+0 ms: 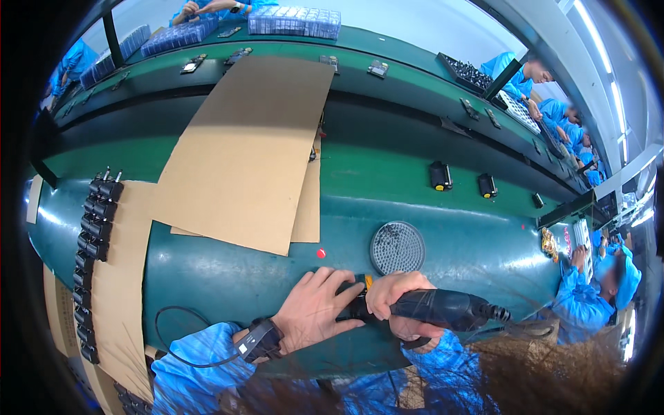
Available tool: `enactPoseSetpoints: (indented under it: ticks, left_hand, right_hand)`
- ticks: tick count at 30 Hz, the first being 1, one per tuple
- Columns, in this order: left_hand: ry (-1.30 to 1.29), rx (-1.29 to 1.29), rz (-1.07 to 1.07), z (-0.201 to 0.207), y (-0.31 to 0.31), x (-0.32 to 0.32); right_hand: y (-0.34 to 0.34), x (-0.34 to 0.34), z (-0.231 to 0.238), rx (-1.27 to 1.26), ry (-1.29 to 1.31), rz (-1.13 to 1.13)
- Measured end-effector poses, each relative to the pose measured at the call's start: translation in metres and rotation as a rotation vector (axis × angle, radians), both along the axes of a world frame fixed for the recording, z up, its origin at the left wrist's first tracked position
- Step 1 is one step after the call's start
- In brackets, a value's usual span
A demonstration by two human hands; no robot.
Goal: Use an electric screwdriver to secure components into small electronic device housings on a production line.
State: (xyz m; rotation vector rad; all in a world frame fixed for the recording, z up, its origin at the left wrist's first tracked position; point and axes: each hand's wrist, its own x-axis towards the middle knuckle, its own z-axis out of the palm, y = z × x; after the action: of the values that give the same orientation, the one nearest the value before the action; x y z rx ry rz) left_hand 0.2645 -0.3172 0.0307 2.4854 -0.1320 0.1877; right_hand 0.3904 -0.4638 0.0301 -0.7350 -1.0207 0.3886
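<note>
My right hand (398, 296) is wrapped around a black corded electric screwdriver (446, 309), tilted so that its tip end points left toward my left hand. My left hand (312, 310) steadies a small black device (354, 290) on the green bench, thumb and fingers on either side of it. An orange-yellow patch shows at the device's far end. Where the screwdriver's tip meets it is hidden by my hands. A black wristband (260, 341) with a thin cable circles my left wrist. Just beyond my hands lies a round grey tray (422, 253) with a dotted pattern inside.
Large cardboard sheets (242, 152) lean over the bench ahead. At left, a row of black devices (95, 232) lies along a cardboard strip (128, 277). More black devices (440, 176) sit on the green belt. Co-workers in blue are at far left, across and at right (584, 301).
</note>
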Motion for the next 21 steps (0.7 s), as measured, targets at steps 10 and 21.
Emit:
enactPoseSetpoints:
  ticks: [10,21]
  left_hand:
    - [-0.117,-0.256,-0.017,0.012,-0.003,-0.007]
    - [0.255,0.505,0.367,0.068,0.044,-0.115]
  right_hand:
    - [-0.057,0.039,0.055,0.266,0.257,-0.302]
    - [-0.100,0.064,0.036,0.203,0.243,-0.364]
